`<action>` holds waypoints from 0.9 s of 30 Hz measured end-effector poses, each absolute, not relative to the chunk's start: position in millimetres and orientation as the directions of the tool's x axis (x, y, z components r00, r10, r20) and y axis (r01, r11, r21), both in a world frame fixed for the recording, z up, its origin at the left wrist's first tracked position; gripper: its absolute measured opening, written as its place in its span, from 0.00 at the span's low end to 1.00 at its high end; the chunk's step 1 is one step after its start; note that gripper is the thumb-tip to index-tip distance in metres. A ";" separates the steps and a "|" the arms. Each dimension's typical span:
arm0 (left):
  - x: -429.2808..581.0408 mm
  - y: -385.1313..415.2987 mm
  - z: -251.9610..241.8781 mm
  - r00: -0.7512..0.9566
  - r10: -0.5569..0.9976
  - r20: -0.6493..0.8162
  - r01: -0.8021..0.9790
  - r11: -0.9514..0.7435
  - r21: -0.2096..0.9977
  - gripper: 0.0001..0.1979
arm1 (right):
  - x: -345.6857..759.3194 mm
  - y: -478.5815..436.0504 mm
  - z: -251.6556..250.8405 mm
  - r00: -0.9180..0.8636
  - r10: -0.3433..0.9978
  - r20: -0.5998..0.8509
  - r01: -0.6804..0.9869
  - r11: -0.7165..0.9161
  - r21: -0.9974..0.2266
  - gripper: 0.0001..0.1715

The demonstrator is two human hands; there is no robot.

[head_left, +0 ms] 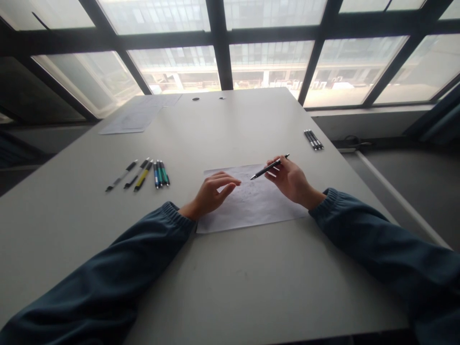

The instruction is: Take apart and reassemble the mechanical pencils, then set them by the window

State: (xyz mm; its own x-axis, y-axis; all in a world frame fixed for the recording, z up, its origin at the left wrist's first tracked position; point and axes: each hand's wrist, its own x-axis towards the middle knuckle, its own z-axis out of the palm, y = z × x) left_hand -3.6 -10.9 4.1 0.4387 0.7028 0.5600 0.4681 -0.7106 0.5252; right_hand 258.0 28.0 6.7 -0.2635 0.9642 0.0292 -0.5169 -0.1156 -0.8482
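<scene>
My right hand [292,182] holds a black pen [269,167] between thumb and fingers above the paper. Its metal tip points down and to the left, apart from the sheet as far as I can see. Under both hands lies a white sheet of paper [247,211] with small faint marks near its middle. My left hand [217,192] is over the sheet's left part, its fingers stretched to the right with nothing in them. Whether those fingertips touch the paper I cannot tell.
To the left lie several pens [143,175] with grey, black, yellow, blue and green barrels. A small row of black pens [314,140] sits near the right edge of the white table [230,287]. Farther back are more paper sheets [134,115], with large windows [271,62] beyond.
</scene>
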 end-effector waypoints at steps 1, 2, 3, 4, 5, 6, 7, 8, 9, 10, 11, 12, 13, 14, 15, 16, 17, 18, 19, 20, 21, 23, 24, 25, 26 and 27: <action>-4.1 -10.3 3.1 0.437 0.704 0.560 0.497 -0.708 0.502 0.14 | 259.9 30.8 6.2 -0.279 0.960 0.006 -0.524 -0.147 -0.839 0.17; -4.5 -9.5 1.9 0.445 0.701 0.557 0.530 -0.708 0.467 0.13 | 261.7 33.2 5.9 -0.288 0.958 -0.004 -0.518 -0.160 -0.840 0.16; -4.9 -8.7 0.6 0.459 0.700 0.548 0.567 -0.705 0.426 0.12 | 263.3 35.2 5.8 -0.294 0.956 -0.003 -0.503 -0.157 -0.850 0.15; -5.2 -7.8 -0.7 0.471 0.703 0.533 0.607 -0.697 0.382 0.11 | 264.5 36.6 6.2 -0.299 0.954 0.006 -0.482 -0.146 -0.864 0.15; -5.4 -7.0 -1.9 0.475 0.712 0.518 0.646 -0.681 0.344 0.11 | 265.5 37.4 7.1 -0.303 0.953 0.020 -0.462 -0.129 -0.878 0.16; -5.6 -6.3 -2.9 0.468 0.725 0.505 0.682 -0.660 0.315 0.11 | 266.3 37.6 8.4 -0.312 0.950 0.033 -0.445 -0.116 -0.888 0.18; -5.9 -5.8 -3.7 0.450 0.741 0.499 0.714 -0.634 0.298 0.12 | 267.1 37.1 9.9 -0.322 0.946 0.042 -0.437 -0.109 -0.893 0.20; -6.2 -5.3 -4.4 0.428 0.757 0.495 0.737 -0.609 0.294 0.12 | 267.8 36.3 11.6 -0.330 0.943 0.047 -0.437 -0.109 -0.893 0.22; -6.7 -4.9 -5.0 0.409 0.768 0.492 0.750 -0.590 0.298 0.12 | 268.5 35.2 13.1 -0.337 0.940 0.049 -0.446 -0.114 -0.888 0.25; -7.2 -4.5 -5.5 0.402 0.776 0.487 0.754 -0.582 0.304 0.12 | 269.3 34.1 14.5 -0.342 0.938 0.049 -0.462 -0.123 -0.878 0.27; -7.7 -4.0 -6.1 0.409 0.778 0.477 0.751 -0.583 0.308 0.13 | 270.2 33.2 15.5 -0.346 0.937 0.047 -0.484 -0.135 -0.865 0.29; -8.3 -3.5 -6.7 0.426 0.778 0.462 0.746 -0.591 0.307 0.13 | 271.1 32.5 16.2 -0.350 0.936 0.042 -0.508 -0.152 -0.848 0.29; -9.0 -3.0 -7.5 0.445 0.778 0.444 0.742 -0.598 0.304 0.13 | 272.0 32.1 16.5 -0.353 0.935 0.035 -0.534 -0.170 -0.828 0.29; -9.6 -2.4 -8.3 0.460 0.779 0.426 0.740 -0.602 0.300 0.14 | 273.0 31.9 16.7 -0.355 0.934 0.027 -0.556 -0.188 -0.810 0.29; -10.3 -1.7 -9.3 0.468 0.783 0.409 0.742 -0.600 0.300 0.15 | 273.9 32.0 16.8 -0.355 0.935 0.021 -0.573 -0.200 -0.794 0.29; -10.9 -1.0 -10.4 0.470 0.790 0.394 0.745 -0.594 0.304 0.15 | 274.7 32.0 17.1 -0.353 0.935 0.016 -0.584 -0.207 -0.785 0.28; -11.5 -0.3 -11.5 0.468 0.798 0.380 0.748 -0.587 0.311 0.16 | 275.3 32.1 17.5 -0.351 0.936 0.012 -0.586 -0.209 -0.783 0.28; -12.2 0.3 -12.7 0.469 0.803 0.368 0.748 -0.583 0.319 0.17 | 275.6 32.1 18.0 -0.349 0.937 0.009 -0.579 -0.208 -0.788 0.27; -12.7 0.8 -13.9 0.474 0.805 0.357 0.744 -0.583 0.326 0.17 | 275.7 32.1 18.6 -0.347 0.938 0.004 -0.563 -0.205 -0.800 0.27; -13.2 1.0 -15.0 0.483 0.806 0.343 0.740 -0.585 0.331 0.18 | 275.4 32.0 19.1 -0.346 0.938 -0.004 -0.540 -0.203 -0.817 0.26; -13.7 1.1 -15.9 0.495 0.806 0.325 0.738 -0.587 0.332 0.18 | 274.8 32.1 19.4 -0.344 0.939 -0.017 -0.512 -0.203 -0.835 0.25; -14.1 0.3 -16.6 0.518 0.809 0.278 0.744 -0.587 0.320 0.20 | 272.9 32.6 18.7 -0.337 0.940 -0.055 -0.456 -0.214 -0.864 0.19; -14.1 -0.6 -16.3 0.526 0.812 0.254 0.754 -0.583 0.302 0.21 | 271.9 33.2 17.7 -0.327 0.942 -0.074 -0.440 -0.221 -0.870 0.17; -13.8 -1.9 -15.4 0.531 0.815 0.233 0.766 -0.579 0.278 0.21 | 271.0 34.0 16.2 -0.311 0.946 -0.087 -0.439 -0.224 -0.870 0.15; -13.2 -3.4 -14.1 0.533 0.816 0.221 0.779 -0.576 0.249 0.22 | 270.3 34.9 14.6 -0.294 0.952 -0.088 -0.449 -0.219 -0.866 0.14; -12.4 -5.2 -12.2 0.533 0.818 0.217 0.790 -0.573 0.219 0.22 | 269.9 35.8 12.9 -0.279 0.957 -0.079 -0.463 -0.206 -0.862 0.16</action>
